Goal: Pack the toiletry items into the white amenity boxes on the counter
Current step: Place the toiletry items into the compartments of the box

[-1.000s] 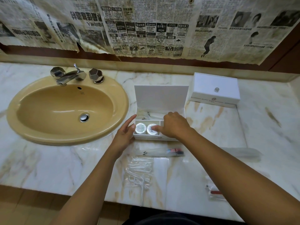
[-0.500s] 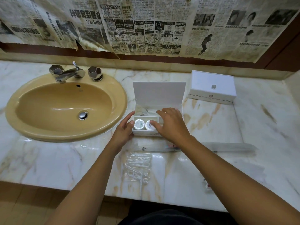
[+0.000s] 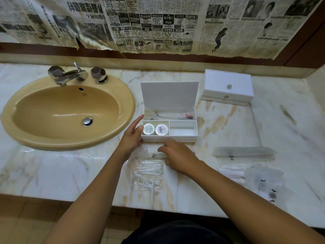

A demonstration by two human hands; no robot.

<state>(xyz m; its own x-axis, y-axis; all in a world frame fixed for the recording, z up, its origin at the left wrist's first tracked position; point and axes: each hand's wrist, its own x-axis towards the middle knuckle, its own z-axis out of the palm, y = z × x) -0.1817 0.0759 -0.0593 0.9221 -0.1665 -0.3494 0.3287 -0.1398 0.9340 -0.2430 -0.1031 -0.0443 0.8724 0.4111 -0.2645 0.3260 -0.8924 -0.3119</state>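
Observation:
An open white amenity box (image 3: pixel 168 137) stands mid-counter with its lid upright. Two round wrapped soaps (image 3: pixel 155 129) lie in its front left compartment, the front right compartment is bare, and clear sachets lie in the back one. My left hand (image 3: pixel 131 138) rests open against the box's left side. My right hand (image 3: pixel 177 156) is just in front of the box, fingers spread over a clear sachet (image 3: pixel 154 154) on the counter; whether it grips the sachet is unclear. A clear bag of white floss picks (image 3: pixel 149 175) lies below it. A second white box (image 3: pixel 227 87) stands shut at the back right.
A tan sink (image 3: pixel 66 111) with a chrome tap (image 3: pixel 70 75) fills the left of the marble counter. A long clear sachet (image 3: pixel 243 151) and several small sachets (image 3: pixel 263 182) lie to the right. Newspaper covers the wall behind. The counter edge runs near my body.
My right hand has come out of the box, where it was at the soaps, and moved down to the sachet in front. My left hand has stayed at the box's side.

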